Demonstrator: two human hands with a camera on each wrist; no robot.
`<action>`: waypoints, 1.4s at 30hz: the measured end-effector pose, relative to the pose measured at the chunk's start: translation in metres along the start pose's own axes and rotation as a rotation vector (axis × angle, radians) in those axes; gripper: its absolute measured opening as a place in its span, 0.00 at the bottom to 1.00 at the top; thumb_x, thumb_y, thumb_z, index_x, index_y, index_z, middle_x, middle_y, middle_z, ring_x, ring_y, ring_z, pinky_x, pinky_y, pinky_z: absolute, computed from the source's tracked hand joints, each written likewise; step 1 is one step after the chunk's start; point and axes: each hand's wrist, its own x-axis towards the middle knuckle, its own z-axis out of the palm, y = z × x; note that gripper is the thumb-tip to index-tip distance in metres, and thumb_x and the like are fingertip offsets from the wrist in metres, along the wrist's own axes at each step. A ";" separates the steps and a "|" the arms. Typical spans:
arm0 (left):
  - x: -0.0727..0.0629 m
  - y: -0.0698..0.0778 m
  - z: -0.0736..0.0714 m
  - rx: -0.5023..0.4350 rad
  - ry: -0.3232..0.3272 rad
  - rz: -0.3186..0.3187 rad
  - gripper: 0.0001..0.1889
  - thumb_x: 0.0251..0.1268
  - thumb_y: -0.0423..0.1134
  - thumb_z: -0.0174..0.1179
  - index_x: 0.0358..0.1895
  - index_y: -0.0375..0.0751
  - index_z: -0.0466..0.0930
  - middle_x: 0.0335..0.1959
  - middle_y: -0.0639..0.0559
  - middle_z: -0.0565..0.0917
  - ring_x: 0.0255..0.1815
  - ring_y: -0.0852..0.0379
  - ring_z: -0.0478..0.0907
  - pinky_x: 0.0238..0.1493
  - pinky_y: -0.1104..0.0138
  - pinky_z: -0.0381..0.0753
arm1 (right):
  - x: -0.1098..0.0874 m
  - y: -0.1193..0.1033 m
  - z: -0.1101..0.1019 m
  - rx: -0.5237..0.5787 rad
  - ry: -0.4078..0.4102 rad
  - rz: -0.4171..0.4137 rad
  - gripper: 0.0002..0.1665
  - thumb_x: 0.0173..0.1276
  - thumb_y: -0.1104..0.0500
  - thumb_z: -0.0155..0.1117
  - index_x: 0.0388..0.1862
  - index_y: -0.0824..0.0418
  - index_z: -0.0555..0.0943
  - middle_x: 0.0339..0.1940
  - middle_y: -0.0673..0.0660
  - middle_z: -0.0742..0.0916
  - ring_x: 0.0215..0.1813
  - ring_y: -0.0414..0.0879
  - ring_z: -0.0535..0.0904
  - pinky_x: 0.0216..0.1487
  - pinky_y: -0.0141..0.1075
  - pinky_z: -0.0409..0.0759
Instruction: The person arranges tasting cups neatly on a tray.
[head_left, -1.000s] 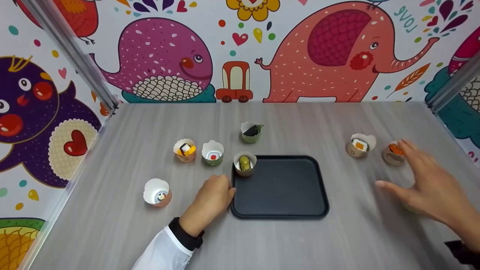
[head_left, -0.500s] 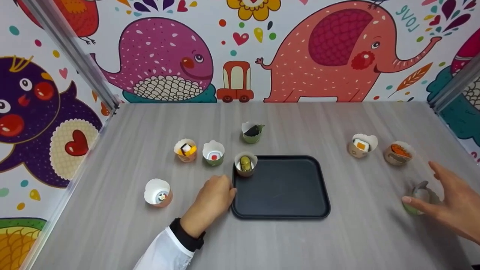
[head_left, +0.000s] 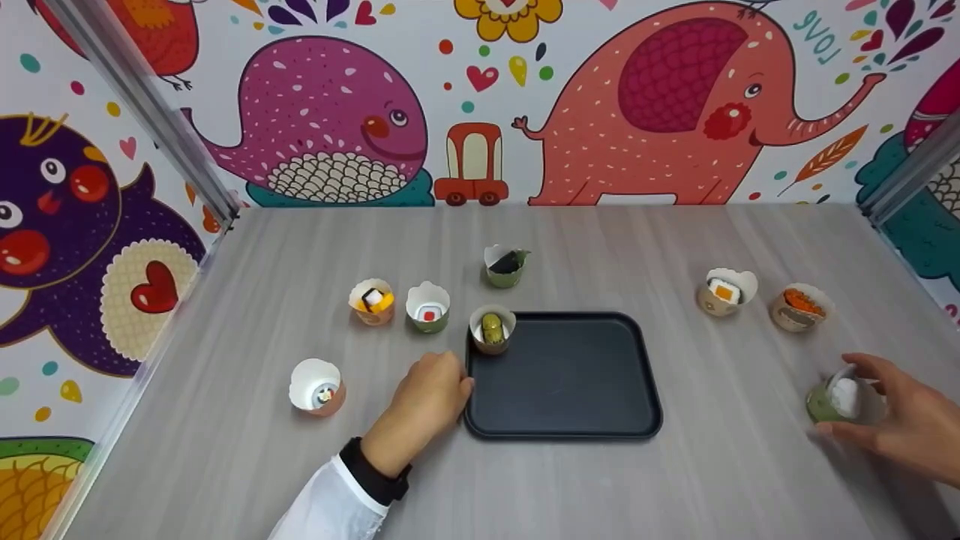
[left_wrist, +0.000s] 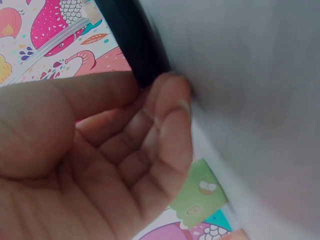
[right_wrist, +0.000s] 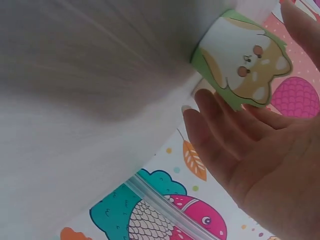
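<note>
– One dark tray (head_left: 562,375), pinched at its left rim by the left hand (head_left: 431,386). Why there?
– Presumably for steadiness, with the brown cup (head_left: 491,345) in its far-left corner.
– And the right hand (head_left: 904,416)?
– Spread, thumb and fingers apart, gripping nothing; probably so shaped to clear the thin paper rim.
– And the green cup (right_wrist: 240,65)?
– On the surface (head_left: 562,487), between that thumb and those fingers, right of the tray; contact impossible to tell.

L hand (head_left: 421,405) curled in pinch; R hand (head_left: 909,421) half-bent.
</note>
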 end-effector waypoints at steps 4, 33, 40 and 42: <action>0.000 -0.001 0.000 0.000 -0.002 0.001 0.14 0.68 0.33 0.68 0.21 0.38 0.82 0.23 0.46 0.82 0.26 0.51 0.78 0.29 0.56 0.78 | 0.001 0.003 0.002 0.003 0.017 -0.047 0.63 0.54 0.56 0.86 0.71 0.83 0.53 0.57 0.86 0.69 0.55 0.82 0.66 0.57 0.75 0.67; -0.003 0.001 -0.001 -0.006 0.006 0.017 0.18 0.68 0.32 0.68 0.18 0.39 0.77 0.22 0.46 0.81 0.27 0.51 0.78 0.29 0.56 0.77 | 0.004 -0.037 -0.013 0.017 0.021 -0.055 0.55 0.56 0.55 0.82 0.70 0.77 0.59 0.62 0.84 0.70 0.55 0.79 0.67 0.56 0.75 0.71; -0.002 0.001 -0.001 0.004 0.012 0.021 0.16 0.68 0.32 0.68 0.20 0.37 0.77 0.23 0.44 0.81 0.27 0.48 0.80 0.30 0.54 0.78 | 0.005 -0.061 -0.009 -0.009 0.083 -0.099 0.52 0.55 0.54 0.82 0.67 0.78 0.63 0.59 0.84 0.74 0.54 0.79 0.71 0.53 0.74 0.72; -0.002 0.000 -0.001 0.004 0.014 0.023 0.16 0.68 0.32 0.68 0.21 0.37 0.77 0.23 0.44 0.81 0.28 0.48 0.80 0.30 0.54 0.78 | 0.006 -0.068 -0.008 -0.004 0.105 -0.124 0.51 0.55 0.55 0.82 0.67 0.76 0.64 0.59 0.83 0.75 0.53 0.78 0.73 0.52 0.74 0.73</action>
